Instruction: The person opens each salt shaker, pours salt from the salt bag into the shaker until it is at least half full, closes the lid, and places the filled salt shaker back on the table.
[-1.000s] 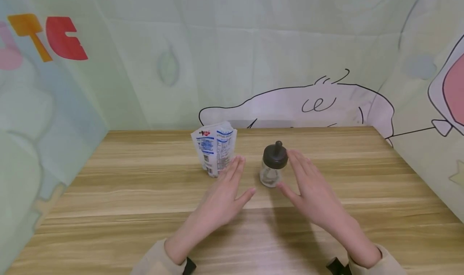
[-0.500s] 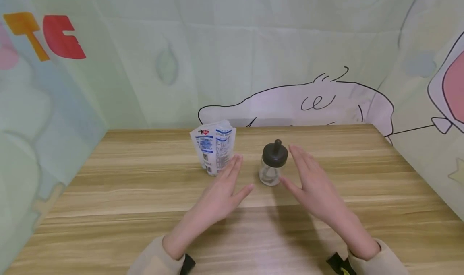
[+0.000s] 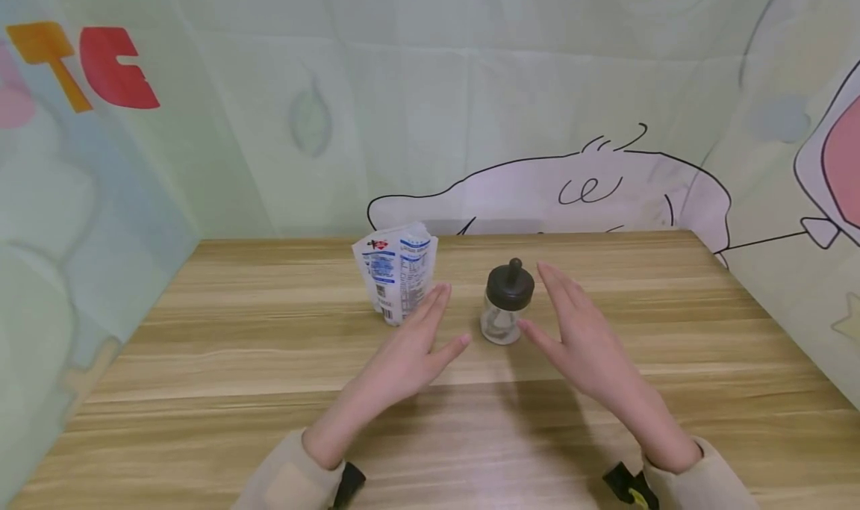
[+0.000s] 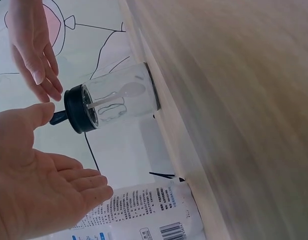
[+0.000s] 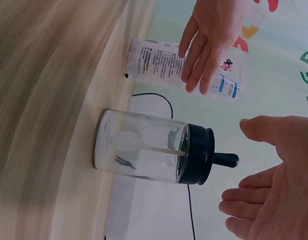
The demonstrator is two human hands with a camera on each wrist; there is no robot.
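A clear glass seasoning jar (image 3: 500, 323) stands upright on the wooden table, its black lid (image 3: 510, 287) topped by a knob. Through the glass in the right wrist view shows a small pale spoon (image 5: 127, 142) fixed under the lid. Left of the jar a white plastic pouch (image 3: 399, 275) with blue and red print stands upright. My left hand (image 3: 410, 353) hovers in front of the pouch, fingers straight, overlapping its lower corner in the head view. Just right of the jar my right hand (image 3: 584, 338) holds its fingers extended and thumb spread. Neither hand grips anything.
The wood-grain table (image 3: 269, 361) runs back to a pale printed cloth backdrop (image 3: 416, 122) with cartoon drawings. More cloth hangs along the left and right sides. Dark straps with small devices sit at both wrists.
My right hand has drawn slightly away from the jar, to the right and up. My left hand has barely shifted. Jar and pouch stay in place; the view tilts a little.
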